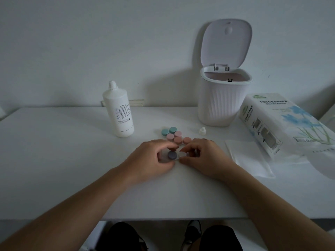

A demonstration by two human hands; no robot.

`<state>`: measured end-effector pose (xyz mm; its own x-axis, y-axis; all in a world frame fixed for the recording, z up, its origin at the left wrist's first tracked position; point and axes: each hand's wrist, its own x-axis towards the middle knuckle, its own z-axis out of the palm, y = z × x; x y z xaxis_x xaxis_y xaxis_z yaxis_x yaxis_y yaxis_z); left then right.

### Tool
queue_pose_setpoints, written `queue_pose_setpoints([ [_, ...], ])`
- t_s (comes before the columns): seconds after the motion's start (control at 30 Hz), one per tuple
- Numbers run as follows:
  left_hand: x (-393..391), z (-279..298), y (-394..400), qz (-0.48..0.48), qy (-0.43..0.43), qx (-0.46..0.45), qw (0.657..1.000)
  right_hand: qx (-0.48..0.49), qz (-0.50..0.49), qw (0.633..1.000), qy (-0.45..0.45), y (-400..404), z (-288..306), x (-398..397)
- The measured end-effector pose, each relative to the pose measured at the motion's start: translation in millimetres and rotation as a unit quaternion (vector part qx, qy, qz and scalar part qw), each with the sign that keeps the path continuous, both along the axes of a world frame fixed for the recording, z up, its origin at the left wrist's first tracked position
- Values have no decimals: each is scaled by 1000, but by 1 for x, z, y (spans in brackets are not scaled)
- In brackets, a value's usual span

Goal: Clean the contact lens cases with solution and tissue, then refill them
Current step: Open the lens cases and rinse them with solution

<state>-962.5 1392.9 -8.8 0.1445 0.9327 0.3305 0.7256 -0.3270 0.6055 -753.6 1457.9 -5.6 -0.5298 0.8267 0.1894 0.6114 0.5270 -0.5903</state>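
- both hands meet at the middle of the white table [54, 151], over one contact lens case [175, 156].
- left hand [152, 160]: fingers curled round the case's left side, thumb under and forefinger arched over the grey-purple cap [172, 155]; it grips that end.
- right hand [204, 158]: thumb and forefinger pinch the white cap [182, 154] on the case's right side, other fingers curled beside it.
- the case sits low at the table surface between the two hands; can't tell if it rests on the table or is lifted a little, fingers hide the underside.
- just behind the hands, a cluster of other cases: a teal pair [169, 131], a pale pink pair [174, 135], a salmon pair [182, 140]. they touch or nearly touch each other.
- solution bottle [118, 113], white, upright, behind and left of the cluster, cap on.
- small white dropper bottle [202, 131] upright, right of the cluster, near the bin.
- white ribbed bin [220, 104] at the back right, lid [226, 42] flipped up against the wall.
- tissue paper pack [282, 122] lying at far right beside the bin.
- one flat tissue sheet [250, 158] on the table before the pack, right of the right hand, not touched.
- person's dark-clad knees [123, 236] show below the table edge.
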Motion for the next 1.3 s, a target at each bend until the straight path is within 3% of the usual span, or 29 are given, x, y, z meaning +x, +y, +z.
queue_pose_setpoints([
  [0.2, -3, 4, 2, 11, 27, 25, 999, -9, -4, 1000, 1, -1, 1, 0],
  [0.33, -2, 4, 3, 1, -4, -20, 1000, -2, -2, 1000, 0, 0, -1, 0],
  [0.6, -5, 10, 4, 23, 51, 0, 998, 2, -1, 1000, 5, 2, -2, 1],
  [1.1, 2, 8, 5, 4, 28, -37, 999, 0, -3, 1000, 5, 0, 0, 0],
  [1.3, 6, 8, 6, 4, 16, -10, 1000, -8, 3, 1000, 9, -1, 1, 0],
])
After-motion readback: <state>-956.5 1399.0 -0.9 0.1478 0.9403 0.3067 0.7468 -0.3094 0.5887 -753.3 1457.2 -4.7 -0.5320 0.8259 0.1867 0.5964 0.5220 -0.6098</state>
